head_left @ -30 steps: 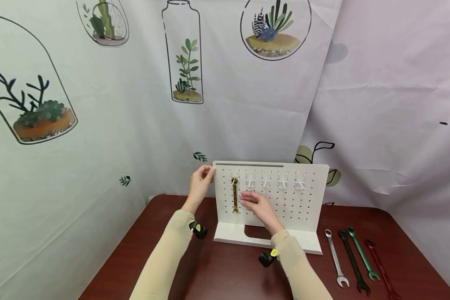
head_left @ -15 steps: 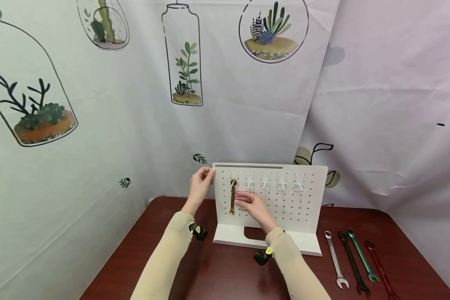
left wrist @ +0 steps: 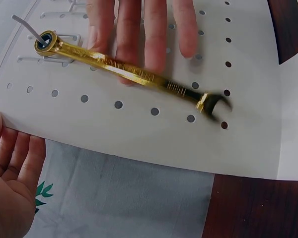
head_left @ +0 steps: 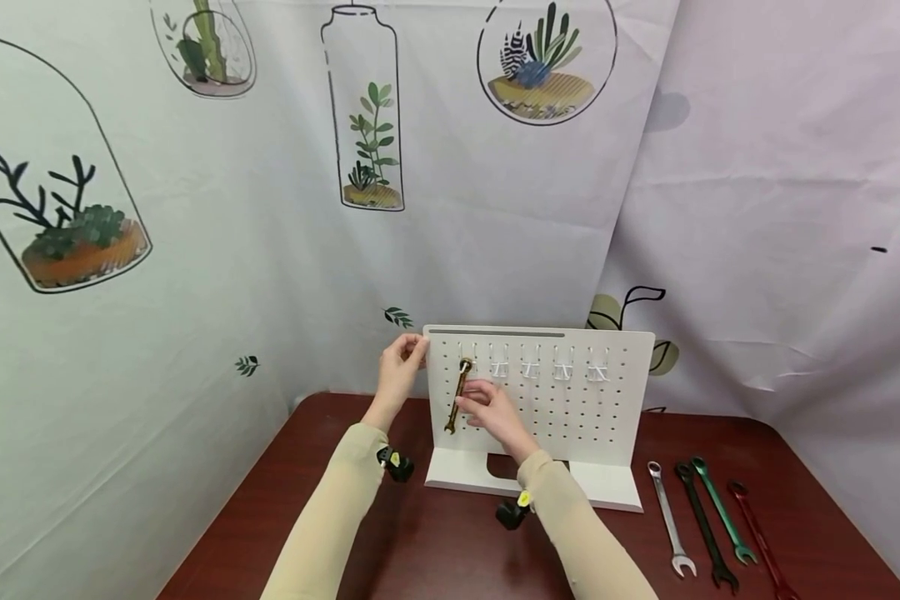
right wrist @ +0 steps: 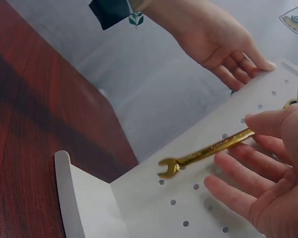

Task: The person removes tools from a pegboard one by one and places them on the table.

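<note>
The left hand gripped the upper left edge of the white pegboard, fingers curled over the rim, apparently to steady the upright panel on its foot. Just to its right, the gold wrench hung by its ring end from the leftmost hook, its open-jaw end swung out to the left so the shaft lay tilted, not plumb. The right hand sat behind and against the shaft; its fingers were straight and spread flat along the board, and the thumb lay over the shaft near the ring end. It looked like a light pinch between thumb and fingers, likely to guide the tool on the hook.

Farther right, four clear hooks in the top row stood bare, with open perforated board below them. Past the board's right edge, on the dark red desk, four more wrenches lay side by side, well apart from both hands: silver, black, green and red. The desk in front of the board's foot offered free room for the forearms.
</note>
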A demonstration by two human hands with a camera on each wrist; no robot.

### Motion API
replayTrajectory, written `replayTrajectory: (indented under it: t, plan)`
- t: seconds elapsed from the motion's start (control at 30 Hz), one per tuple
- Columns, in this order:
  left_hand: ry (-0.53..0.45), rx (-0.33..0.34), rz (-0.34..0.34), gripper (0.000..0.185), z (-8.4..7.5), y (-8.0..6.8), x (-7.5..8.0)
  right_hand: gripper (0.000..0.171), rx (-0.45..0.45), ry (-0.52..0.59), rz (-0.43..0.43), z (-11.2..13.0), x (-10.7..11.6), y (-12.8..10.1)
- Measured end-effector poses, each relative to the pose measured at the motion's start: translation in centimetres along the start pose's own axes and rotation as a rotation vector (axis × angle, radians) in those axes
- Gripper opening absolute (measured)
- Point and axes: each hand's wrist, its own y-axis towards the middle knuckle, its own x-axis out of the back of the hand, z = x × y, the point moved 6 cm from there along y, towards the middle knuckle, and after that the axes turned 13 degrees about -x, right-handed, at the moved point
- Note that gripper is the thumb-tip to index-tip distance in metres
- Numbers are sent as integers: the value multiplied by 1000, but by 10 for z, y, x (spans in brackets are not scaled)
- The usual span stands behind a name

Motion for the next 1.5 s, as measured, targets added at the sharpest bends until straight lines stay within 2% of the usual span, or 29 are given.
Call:
replayTrajectory:
  t: [0.37, 0.67, 1.13, 1.2, 1.43, 1.5]
  plan:
    - [-9, 0, -4, 29, -1, 0, 0, 30, 26, 54, -63, -1, 1, 1]
    - [-2, -7, 1, 31, 1, 0, -1, 30, 38, 42, -93, 3, 2, -3]
    - [13, -8, -11, 30, 0, 3, 1, 29, 43, 27, -55, 4, 0, -12]
    - [19, 2, -10, 31, 0, 2, 1, 29, 40, 19, -46, 6, 0, -15]
    - [25, 24, 1, 29, -4, 0, -2, 27, 71, 9, -25, 34, -5, -48]
    - [27, 26, 6, 29, -4, 0, -2, 27, 68, 16, -25, 30, -5, -44]
